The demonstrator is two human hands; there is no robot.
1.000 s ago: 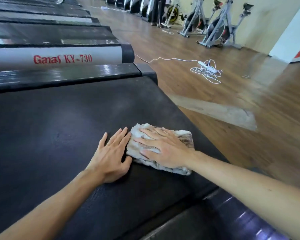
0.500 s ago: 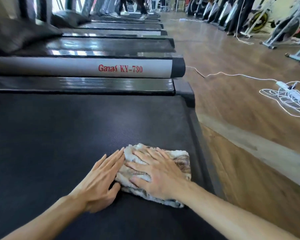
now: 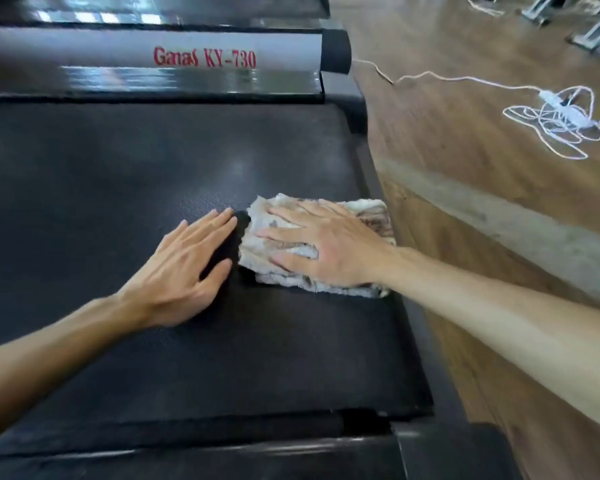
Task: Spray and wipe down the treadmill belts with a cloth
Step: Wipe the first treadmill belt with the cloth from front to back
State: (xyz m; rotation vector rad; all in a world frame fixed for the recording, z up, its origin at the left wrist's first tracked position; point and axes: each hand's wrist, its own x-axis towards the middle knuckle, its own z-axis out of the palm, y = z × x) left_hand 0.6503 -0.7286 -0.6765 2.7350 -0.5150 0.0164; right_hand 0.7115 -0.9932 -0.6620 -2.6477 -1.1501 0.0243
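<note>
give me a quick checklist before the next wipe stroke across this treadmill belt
1. Cloth lies flat on the belt: ok.
2. Right hand presses on the cloth with spread fingers: ok.
3. Left hand rests flat on the belt beside the cloth, across a narrow gap: ok.
4. Cloth stays on the belt: borderline, its right edge is at the belt's edge by the side rail.
5. Belt sprayed or damp: cannot tell.
6. White cable on the floor lies apart from the treadmill: ok.
</note>
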